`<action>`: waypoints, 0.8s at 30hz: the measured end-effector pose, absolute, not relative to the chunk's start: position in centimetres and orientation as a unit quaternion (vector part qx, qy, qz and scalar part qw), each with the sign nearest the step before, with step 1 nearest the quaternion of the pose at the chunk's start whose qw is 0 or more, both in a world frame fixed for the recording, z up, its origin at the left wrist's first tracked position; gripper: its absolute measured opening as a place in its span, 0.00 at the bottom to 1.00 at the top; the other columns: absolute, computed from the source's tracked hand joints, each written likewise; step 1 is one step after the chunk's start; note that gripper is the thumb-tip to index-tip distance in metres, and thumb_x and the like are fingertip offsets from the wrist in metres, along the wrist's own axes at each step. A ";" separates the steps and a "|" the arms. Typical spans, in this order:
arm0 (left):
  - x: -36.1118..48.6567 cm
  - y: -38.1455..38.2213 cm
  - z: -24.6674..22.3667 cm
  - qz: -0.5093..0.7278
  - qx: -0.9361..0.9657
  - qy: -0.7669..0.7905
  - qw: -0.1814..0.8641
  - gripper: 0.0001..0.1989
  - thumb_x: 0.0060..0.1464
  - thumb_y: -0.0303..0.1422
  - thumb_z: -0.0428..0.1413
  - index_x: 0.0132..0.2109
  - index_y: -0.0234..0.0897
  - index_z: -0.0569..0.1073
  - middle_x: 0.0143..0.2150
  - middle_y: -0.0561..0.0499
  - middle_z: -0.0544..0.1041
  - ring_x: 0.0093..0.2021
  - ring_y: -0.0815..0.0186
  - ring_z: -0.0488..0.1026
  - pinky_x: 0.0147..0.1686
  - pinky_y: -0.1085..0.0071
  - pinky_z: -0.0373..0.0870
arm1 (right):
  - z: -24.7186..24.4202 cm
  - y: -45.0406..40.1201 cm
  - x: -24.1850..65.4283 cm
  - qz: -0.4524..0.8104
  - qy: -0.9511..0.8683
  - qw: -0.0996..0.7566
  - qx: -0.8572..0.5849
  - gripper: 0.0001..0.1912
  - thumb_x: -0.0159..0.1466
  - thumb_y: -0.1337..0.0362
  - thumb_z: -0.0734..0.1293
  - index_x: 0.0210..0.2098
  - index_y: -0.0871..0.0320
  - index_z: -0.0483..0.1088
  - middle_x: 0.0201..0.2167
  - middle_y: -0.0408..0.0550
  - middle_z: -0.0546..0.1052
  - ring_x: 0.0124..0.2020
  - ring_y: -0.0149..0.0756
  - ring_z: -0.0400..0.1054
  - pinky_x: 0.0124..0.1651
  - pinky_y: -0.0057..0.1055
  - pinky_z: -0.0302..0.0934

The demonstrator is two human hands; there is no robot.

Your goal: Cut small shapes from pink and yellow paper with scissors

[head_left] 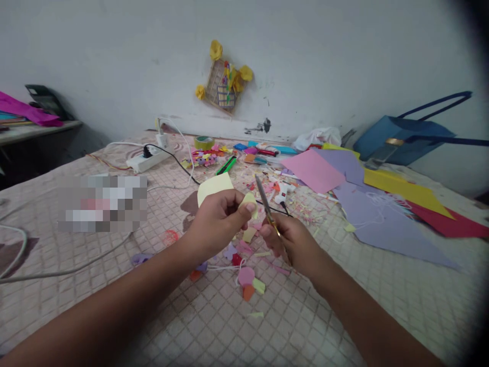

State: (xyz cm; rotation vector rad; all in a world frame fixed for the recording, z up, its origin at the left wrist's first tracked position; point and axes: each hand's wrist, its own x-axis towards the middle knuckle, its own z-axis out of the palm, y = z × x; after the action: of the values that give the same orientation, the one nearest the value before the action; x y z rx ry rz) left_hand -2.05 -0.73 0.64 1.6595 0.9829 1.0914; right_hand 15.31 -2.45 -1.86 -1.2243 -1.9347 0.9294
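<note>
Left hand [219, 219]: thumb and fingers pinched on a small pale-yellow paper piece [249, 203], mid-frame above the scraps. Right hand [294, 237]: fingers closed round metal scissors [263, 196] with gold-coloured parts near the grip, blades pointing up, just right of the piece, apart from it. Larger pale-yellow paper sheet [216, 187] just behind left hand; can't tell if held.

Containers: blue bag [397, 137] with dark-blue handles, tilted near the wall at right, contents hidden. Clear container [382, 153] with gold-coloured cap in front of it, contents unclear. Crumpled white plastic bag [321, 136] at the back, contents unclear. Wall hanging [223, 86] carries a small striped basket [226, 96] with colourful bits in it.

Text: none readable; blocky patch at left is pixelated.

Edges/room: grid-patterned cloth [290, 316] shows between the forearms, below the cut paper scraps [246, 277]. Back edge runs along the wall. White power strip [148, 160] and cables take the left. Lilac sheet [389, 224], pink, yellow and red ones spread right. White-and-orange glue gun [284, 192] behind right hand, green cutter [226, 165] further back.
</note>
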 end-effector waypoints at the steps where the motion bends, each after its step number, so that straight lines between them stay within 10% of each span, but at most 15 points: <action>1: -2.1 -0.8 0.7 0.427 0.681 0.396 0.444 0.11 0.52 0.37 0.52 0.26 0.35 0.64 0.19 0.56 0.66 0.19 0.75 0.62 0.19 0.78 0.58 | -1.7 -2.6 15.2 0.377 -0.713 0.352 -0.475 0.18 0.60 0.50 0.61 0.24 0.57 0.60 0.17 0.37 0.60 0.17 0.26 0.54 0.20 0.24 0.47; 24: -1.7 -0.8 0.4 0.349 0.711 0.368 0.486 0.10 0.49 0.32 0.54 0.23 0.34 0.65 0.19 0.55 0.68 0.20 0.73 0.64 0.20 0.77 0.60 | -0.8 -3.3 14.9 0.490 -0.622 0.410 -0.453 0.09 0.54 0.62 0.66 0.25 0.58 0.61 0.14 0.34 0.60 0.13 0.22 0.50 0.14 0.20 0.44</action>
State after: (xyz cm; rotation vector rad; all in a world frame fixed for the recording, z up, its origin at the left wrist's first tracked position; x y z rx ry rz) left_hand -1.72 -0.76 0.44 1.7310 0.8952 0.8502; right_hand 14.89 -3.26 -0.83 -1.1394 -1.5665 1.2330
